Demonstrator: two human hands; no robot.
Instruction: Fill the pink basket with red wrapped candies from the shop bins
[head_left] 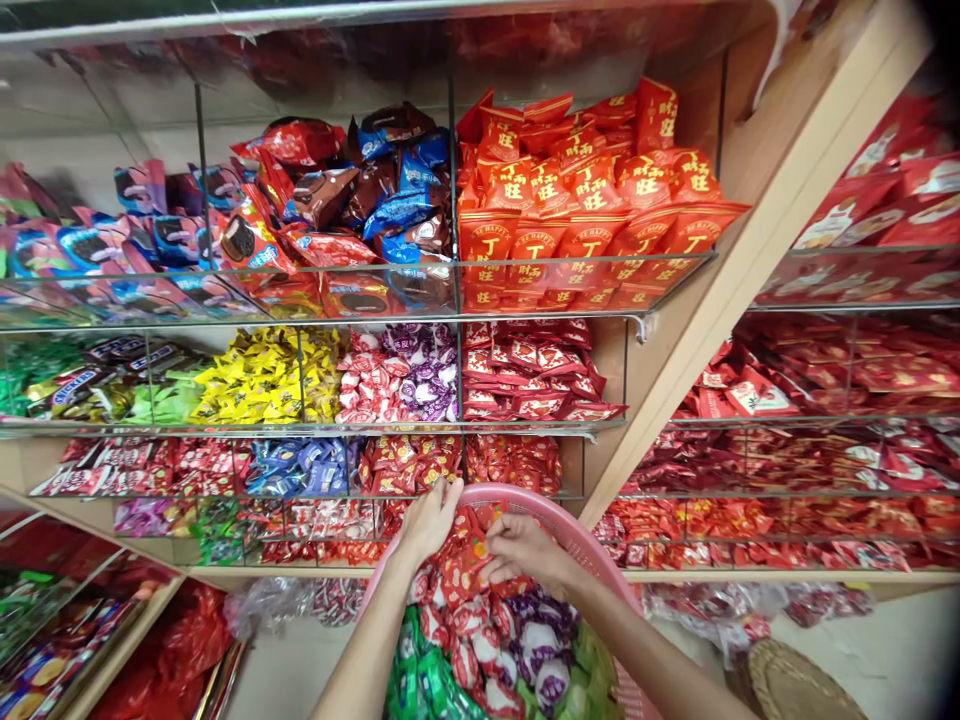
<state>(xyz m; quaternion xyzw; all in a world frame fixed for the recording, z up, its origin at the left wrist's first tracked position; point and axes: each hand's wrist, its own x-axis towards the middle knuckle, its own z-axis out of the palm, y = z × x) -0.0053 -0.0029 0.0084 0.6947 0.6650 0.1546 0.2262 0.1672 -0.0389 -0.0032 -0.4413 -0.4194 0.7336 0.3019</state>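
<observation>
Currently in hand: small red candies [459,560], heaped at the far end of a pink basket [577,530] held close under the shelves.

Left hand [429,520]: reaching over the far rim of the basket, fingers curled around a few red sweets; whether the grip is fully closed cannot be told.

Right hand [525,552]: resting on the same red heap, fingertips pinched narrow on a wrapper.

Basket contents, nearer the body: red-and-white sweets [469,640], purple sweets [541,640], green packets [420,685].

Shelving: clear-fronted bins. Just beyond the left hand, a bin of matching red candies [409,462]; beside it, blue sweets [300,465]. Higher up, yellow sweets [262,375] and large orange packets [585,200].

Handling note, as judgement: sorting goes best by lifting only one kind per handful, keeping the red wrappers apart from the red-and-white ones, which look alike. Small wrapped pieces slip easily; a cupped palm holds better than fingertips. Keeping the basket rim touching the shelf edge should catch any that drop.
</observation>
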